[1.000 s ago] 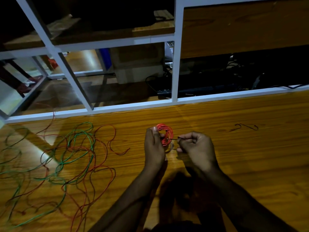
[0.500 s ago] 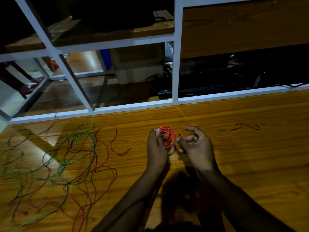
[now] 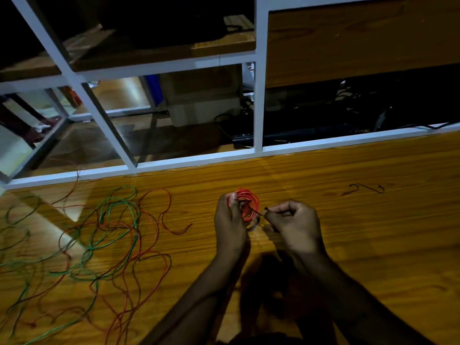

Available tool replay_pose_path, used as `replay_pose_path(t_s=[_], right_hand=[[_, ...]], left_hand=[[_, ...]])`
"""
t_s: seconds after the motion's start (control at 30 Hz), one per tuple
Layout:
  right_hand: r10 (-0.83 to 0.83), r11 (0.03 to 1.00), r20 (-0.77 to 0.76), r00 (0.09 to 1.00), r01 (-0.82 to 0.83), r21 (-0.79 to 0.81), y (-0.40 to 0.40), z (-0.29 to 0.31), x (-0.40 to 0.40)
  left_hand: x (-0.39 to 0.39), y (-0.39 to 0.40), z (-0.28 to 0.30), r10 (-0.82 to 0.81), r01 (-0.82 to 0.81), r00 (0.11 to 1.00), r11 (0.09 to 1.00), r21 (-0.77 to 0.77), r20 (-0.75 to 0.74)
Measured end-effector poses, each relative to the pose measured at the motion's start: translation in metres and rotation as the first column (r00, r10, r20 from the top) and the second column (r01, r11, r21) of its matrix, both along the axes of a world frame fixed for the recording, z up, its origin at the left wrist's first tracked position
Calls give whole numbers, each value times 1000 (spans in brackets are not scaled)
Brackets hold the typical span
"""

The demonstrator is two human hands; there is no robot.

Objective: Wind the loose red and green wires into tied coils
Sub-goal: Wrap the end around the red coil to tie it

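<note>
At nine o'clock the loose red and green wires (image 3: 99, 235) sprawl on the wooden table (image 3: 348, 245). At centre the left hand (image 3: 230, 220) grips the red coil (image 3: 246, 204) upright, thumb on its rim. At about three o'clock of the coil the right hand (image 3: 293, 222) pinches a thin dark tie (image 3: 258, 212) running into the loops. The step looks like tying; next, pull it taut and twist. Half a second ago the right fingers were spread; now they are curled.

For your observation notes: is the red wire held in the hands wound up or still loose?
Wound up. The red wire coil forms tight round loops gripped by the left hand, while the right hand pinches a thin dark tie.
</note>
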State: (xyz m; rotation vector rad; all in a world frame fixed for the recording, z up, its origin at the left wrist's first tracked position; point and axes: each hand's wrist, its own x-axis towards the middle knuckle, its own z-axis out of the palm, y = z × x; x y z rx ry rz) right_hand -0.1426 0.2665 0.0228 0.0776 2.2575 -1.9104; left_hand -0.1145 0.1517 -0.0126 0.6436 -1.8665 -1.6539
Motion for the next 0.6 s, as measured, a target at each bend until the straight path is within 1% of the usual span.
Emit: replay_pose_path(t_s=[0.17,0.4,0.6], right_hand=[[30,998,87,996,-24,-61,-2,3,4],[-8,992,150,989,26,-122,-2,3,3],[-58,978,143,988,85,-190,-7,10,3]], left_hand=[[-1,-3,-7,-19,19,999,1000,-22,-34],[-1,-2,-8,-27,23,999,996,-86,-47],[0,-1,-7,-73,62,996,983,-171,-57]])
